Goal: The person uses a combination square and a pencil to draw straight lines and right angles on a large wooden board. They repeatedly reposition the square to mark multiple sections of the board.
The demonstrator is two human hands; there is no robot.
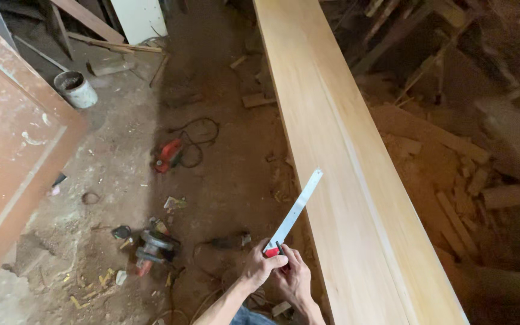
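A long pale wooden plank [344,138] runs from the bottom right up to the top middle of the view. Both of my hands are at its near left edge, gripping one tool. The tool is a try square [296,210] with a red stock and a flat metal blade slanting up to the right onto the plank's edge. My left hand [259,268] wraps around the red stock. My right hand [295,281] is pressed against it from the right, fingers curled on the same stock, with a small dark thing sticking up between them.
On the dirt floor to the left lie a red power tool [168,155] with a black cord, a second tool [151,248] and wood chips. A grey bucket [76,88] stands far left by a brown panel [7,138]. Scrap timber [452,180] is piled to the right.
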